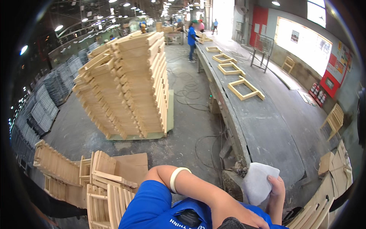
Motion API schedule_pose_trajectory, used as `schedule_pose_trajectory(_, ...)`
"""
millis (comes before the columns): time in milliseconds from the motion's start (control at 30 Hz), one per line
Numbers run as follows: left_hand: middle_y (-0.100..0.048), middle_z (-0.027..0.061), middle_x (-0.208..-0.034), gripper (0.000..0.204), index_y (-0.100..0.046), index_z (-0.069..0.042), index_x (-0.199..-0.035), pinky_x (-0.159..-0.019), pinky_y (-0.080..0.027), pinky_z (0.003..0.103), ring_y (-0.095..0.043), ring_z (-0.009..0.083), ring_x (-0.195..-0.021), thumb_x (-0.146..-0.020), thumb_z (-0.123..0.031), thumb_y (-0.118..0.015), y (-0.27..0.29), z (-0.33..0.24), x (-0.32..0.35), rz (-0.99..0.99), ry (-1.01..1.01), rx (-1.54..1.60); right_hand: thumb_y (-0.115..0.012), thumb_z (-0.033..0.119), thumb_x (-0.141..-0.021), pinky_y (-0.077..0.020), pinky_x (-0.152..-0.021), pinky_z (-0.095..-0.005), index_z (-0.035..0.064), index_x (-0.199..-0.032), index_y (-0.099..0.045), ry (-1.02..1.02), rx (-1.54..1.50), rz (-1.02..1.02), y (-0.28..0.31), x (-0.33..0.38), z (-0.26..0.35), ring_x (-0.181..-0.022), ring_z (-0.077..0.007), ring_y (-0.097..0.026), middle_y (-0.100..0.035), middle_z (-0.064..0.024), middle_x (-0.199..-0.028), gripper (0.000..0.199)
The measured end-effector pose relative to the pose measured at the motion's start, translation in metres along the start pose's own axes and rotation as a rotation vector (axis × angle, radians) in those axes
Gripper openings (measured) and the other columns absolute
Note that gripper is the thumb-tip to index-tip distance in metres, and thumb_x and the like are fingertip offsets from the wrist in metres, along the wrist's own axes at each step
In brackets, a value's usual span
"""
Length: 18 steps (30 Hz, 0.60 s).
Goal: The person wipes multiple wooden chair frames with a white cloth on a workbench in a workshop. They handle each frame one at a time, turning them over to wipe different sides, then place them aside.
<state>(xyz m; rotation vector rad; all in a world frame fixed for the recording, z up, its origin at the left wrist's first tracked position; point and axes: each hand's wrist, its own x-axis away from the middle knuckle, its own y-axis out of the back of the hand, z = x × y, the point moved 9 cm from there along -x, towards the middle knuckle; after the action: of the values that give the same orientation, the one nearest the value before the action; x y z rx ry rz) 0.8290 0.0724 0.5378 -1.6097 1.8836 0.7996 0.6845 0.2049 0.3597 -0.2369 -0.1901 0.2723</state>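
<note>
My right hand (277, 187) is raised above the near end of the long grey table. Its thumb lies against a pale grey-white sheet (259, 183) with rounded corners, gripped at its right edge. Whether the sheet is cloth or abrasive paper I cannot tell. Across my front, my left forearm, with a cream band round it, reaches to the right. My left hand (254, 218) is by my blue right sleeve at the lower edge, its fingers mostly hidden.
Several wooden frames (246, 88) lie along the grey conveyor-like table (263, 129). A tall stack of wooden parts (133, 87) stands to the left. Wooden chair parts (103, 164) are piled near my left elbow. Cables (190, 99) cross the floor. A co-worker (192, 40) stands farther along the table.
</note>
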Motion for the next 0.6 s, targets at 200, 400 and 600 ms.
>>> schedule_pose_trajectory(200,-0.058,0.0186,-0.095,0.045,-0.058,0.006,-0.095,-0.077,-0.044,0.04,-0.056,0.0324,-0.085,-0.087,-0.037,-0.061,0.065,-0.021,0.041,0.003,-0.056,0.057,-0.059,0.016,-0.081,-0.0433,-0.09,-0.0354,-0.0083,-0.121,-0.052,-0.086,0.008,0.051,-0.017,-0.087,-0.016,-0.105,-0.0253,-0.057,-0.06,-0.0162,-0.115,0.048)
schedule_pose_trajectory(400,-0.057,0.0206,-0.094,0.047,-0.057,0.008,-0.095,-0.075,-0.045,0.041,-0.056,0.0343,-0.084,-0.087,-0.038,-0.062,0.153,-0.071,0.101,0.053,-0.073,0.102,-0.06,0.017,-0.082,-0.0439,-0.09,-0.0358,-0.0063,-0.121,-0.053,-0.058,-0.086,-0.011,-0.051,-0.205,-0.005,-0.104,-0.0249,-0.058,-0.06,-0.0162,-0.115,0.046)
schedule_pose_trajectory(600,-0.058,0.022,-0.09,0.044,-0.057,0.006,-0.095,-0.069,-0.044,0.042,-0.056,0.0357,-0.079,-0.085,-0.036,-0.065,0.225,-0.116,0.158,-0.131,0.041,0.171,-0.06,0.019,-0.083,-0.0449,-0.089,-0.0356,-0.0062,-0.121,-0.053,-0.084,-0.057,-0.044,-0.086,-0.315,-0.006,-0.104,-0.0254,-0.058,-0.06,-0.0165,-0.116,0.046)
